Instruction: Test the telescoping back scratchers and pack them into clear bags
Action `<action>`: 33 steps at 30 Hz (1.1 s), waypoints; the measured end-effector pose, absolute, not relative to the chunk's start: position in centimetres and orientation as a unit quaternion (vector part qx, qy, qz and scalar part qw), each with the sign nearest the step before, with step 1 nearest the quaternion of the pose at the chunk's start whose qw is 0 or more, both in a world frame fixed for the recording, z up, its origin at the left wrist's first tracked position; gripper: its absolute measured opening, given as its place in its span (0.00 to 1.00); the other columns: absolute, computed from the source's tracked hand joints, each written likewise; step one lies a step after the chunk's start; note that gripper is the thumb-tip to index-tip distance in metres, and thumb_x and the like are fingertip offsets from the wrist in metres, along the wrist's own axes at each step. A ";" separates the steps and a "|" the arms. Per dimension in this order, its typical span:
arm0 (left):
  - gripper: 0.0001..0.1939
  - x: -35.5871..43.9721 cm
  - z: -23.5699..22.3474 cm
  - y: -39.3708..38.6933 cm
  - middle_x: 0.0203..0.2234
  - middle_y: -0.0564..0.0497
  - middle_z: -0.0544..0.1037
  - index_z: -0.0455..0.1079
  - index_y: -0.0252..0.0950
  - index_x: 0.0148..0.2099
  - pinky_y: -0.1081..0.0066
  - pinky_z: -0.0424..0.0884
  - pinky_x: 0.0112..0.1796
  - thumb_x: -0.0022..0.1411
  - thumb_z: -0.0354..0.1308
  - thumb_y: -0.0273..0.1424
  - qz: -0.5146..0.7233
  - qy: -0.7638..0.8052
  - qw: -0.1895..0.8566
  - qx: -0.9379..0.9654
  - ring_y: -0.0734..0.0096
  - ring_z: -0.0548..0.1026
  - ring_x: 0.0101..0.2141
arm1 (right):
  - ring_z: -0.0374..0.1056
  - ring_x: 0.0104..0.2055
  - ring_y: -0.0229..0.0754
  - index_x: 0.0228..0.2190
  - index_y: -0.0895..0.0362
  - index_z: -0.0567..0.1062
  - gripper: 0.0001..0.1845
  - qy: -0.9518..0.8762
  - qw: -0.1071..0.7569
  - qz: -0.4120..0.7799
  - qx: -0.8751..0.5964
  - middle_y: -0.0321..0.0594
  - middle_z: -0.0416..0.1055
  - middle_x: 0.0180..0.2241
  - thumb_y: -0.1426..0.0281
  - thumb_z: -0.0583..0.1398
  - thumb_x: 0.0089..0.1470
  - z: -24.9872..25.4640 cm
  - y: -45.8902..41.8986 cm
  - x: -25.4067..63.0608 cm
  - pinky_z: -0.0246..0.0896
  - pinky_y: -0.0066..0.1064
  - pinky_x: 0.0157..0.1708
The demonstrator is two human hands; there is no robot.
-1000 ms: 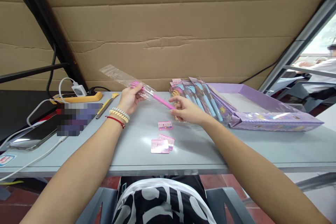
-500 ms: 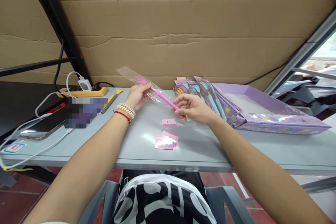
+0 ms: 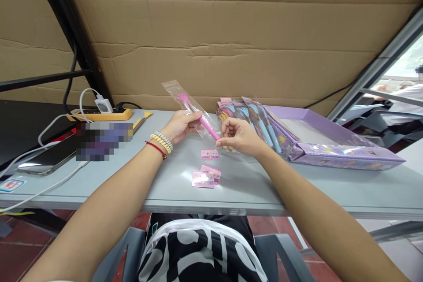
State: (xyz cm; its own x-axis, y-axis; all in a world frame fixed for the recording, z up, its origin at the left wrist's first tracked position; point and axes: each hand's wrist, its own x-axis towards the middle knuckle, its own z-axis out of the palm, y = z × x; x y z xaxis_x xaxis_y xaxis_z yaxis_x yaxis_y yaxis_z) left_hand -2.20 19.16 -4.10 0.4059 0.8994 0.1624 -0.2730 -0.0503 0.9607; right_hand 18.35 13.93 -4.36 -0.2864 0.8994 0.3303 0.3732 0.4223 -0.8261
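A pink back scratcher (image 3: 208, 125), pen-like with a small hand-shaped end, is inside a clear plastic bag (image 3: 171, 88) and slants down to the right above the table. My left hand (image 3: 183, 126) grips its middle through the bag, thumb on top. At the lower end, the thumb and curled fingers of my right hand (image 3: 240, 135) close on the scratcher; the exact contact is partly hidden. Below lie a small pink card (image 3: 209, 155) and two overlapping pink cards (image 3: 202, 179). Beside my right hand are several bagged blue back scratchers (image 3: 264, 127).
An open purple box (image 3: 343, 156) stands at the right. At the left are a yellow scratcher (image 3: 142, 120), a phone (image 3: 49, 156), a yellow power strip (image 3: 99, 116) and white cables (image 3: 61, 191). A cardboard panel (image 3: 211, 53) rises behind the table (image 3: 165, 185).
The bagged pink scratcher has tilted more steeply and shifted slightly right. My left hand is a little lower on it, and the right index finger has lifted and curled.
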 end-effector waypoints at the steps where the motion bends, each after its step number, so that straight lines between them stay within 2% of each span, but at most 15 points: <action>1: 0.17 -2.1 -4.1 19.0 0.21 0.52 0.74 0.69 0.30 0.29 0.72 0.70 0.29 0.46 0.70 0.38 0.461 0.283 0.629 0.559 0.75 0.72 0.23 | 0.54 0.20 0.31 0.25 0.56 0.65 0.30 -0.739 0.409 0.310 -0.436 0.28 0.60 0.18 0.53 0.72 0.27 -4.4 14.0 18.3 0.50 0.26 0.19; 5: 0.19 -1.5 -3.9 18.3 0.23 0.52 0.75 0.70 0.30 0.30 0.70 0.71 0.31 0.44 0.71 0.39 0.442 0.290 0.622 0.578 0.75 0.72 0.25 | 0.54 0.20 0.31 0.25 0.56 0.64 0.27 -0.767 0.388 0.210 -0.465 0.29 0.61 0.17 0.52 0.70 0.33 -4.6 13.9 18.1 0.50 0.26 0.21; 9: 0.18 -1.2 -4.0 18.2 0.23 0.52 0.74 0.70 0.31 0.29 0.70 0.70 0.30 0.45 0.70 0.40 0.431 0.302 0.611 0.592 0.74 0.71 0.24 | 0.52 0.19 0.31 0.23 0.56 0.62 0.24 -0.800 0.369 0.112 -0.460 0.27 0.59 0.15 0.56 0.69 0.38 -4.8 14.0 18.1 0.49 0.26 0.22; 15: 0.19 -1.3 -4.1 18.4 0.24 0.52 0.74 0.70 0.31 0.29 0.67 0.71 0.31 0.44 0.70 0.40 0.445 0.312 0.607 0.580 0.70 0.73 0.27 | 0.53 0.19 0.30 0.24 0.56 0.65 0.14 -0.834 0.347 0.066 -0.424 0.27 0.60 0.15 0.66 0.66 0.45 -4.7 14.0 18.2 0.49 0.25 0.22; 18: 0.19 -1.4 -4.3 18.6 0.23 0.52 0.74 0.70 0.31 0.29 0.67 0.72 0.31 0.44 0.70 0.40 0.449 0.312 0.609 0.575 0.70 0.73 0.27 | 0.53 0.19 0.30 0.24 0.56 0.67 0.10 -0.843 0.341 0.056 -0.412 0.28 0.61 0.15 0.67 0.63 0.48 -4.8 14.0 18.2 0.49 0.24 0.22; 26: 0.17 -1.1 -4.4 18.3 0.22 0.51 0.74 0.69 0.31 0.28 0.70 0.71 0.29 0.47 0.69 0.39 0.437 0.314 0.621 0.570 0.73 0.73 0.25 | 0.54 0.19 0.31 0.24 0.57 0.69 0.10 -0.854 0.366 -0.044 -0.368 0.31 0.63 0.17 0.65 0.61 0.52 -5.1 14.2 18.5 0.49 0.25 0.23; 33: 0.14 -0.6 -4.4 17.9 0.19 0.50 0.74 0.69 0.31 0.26 0.70 0.70 0.28 0.53 0.65 0.37 0.403 0.331 0.637 0.567 0.75 0.71 0.22 | 0.56 0.21 0.34 0.19 0.56 0.68 0.19 -0.860 0.312 -0.147 -0.376 0.37 0.65 0.17 0.60 0.53 0.57 -4.7 13.6 18.0 0.45 0.28 0.23</action>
State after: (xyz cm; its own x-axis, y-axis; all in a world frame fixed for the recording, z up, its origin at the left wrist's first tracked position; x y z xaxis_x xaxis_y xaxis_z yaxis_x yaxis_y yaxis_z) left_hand -0.55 17.93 -4.44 0.4554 0.8895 0.0362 -0.1384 0.0305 0.9899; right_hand 18.04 13.57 -4.68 -0.5229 0.5549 0.6471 0.7383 0.6742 0.0185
